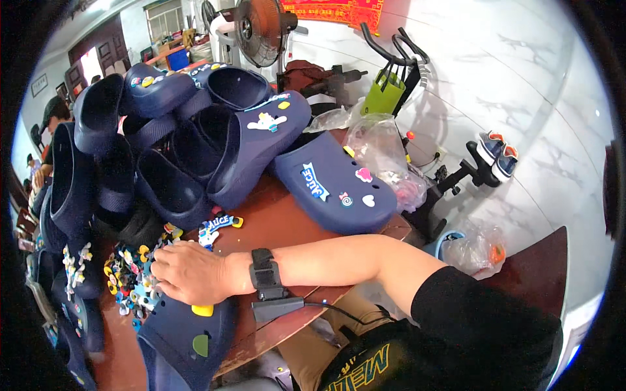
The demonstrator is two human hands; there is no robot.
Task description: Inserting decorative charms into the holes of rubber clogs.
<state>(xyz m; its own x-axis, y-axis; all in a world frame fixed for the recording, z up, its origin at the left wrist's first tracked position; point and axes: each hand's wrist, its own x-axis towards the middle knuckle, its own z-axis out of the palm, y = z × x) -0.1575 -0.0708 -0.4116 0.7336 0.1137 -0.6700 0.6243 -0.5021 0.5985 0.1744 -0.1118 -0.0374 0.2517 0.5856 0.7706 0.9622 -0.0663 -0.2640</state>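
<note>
Near right hand (190,271) | navy clog (177,331) | toe upper-right | long axis diagonal

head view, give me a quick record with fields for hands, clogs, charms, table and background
right hand: back up at the charm pile's edge, fingertips' contact hidden
left hand: not in view
wrist: black strap
charm pile: small, multicoloured, loose
near clog: navy, with a green half-round charm
clog by the table edge: navy, with banner, pink, candy-swirl and white heart charms
clog heap: navy clogs stacked beyond the charms
table: reddish-brown
background: fan, green bag, marbled wall
</note>
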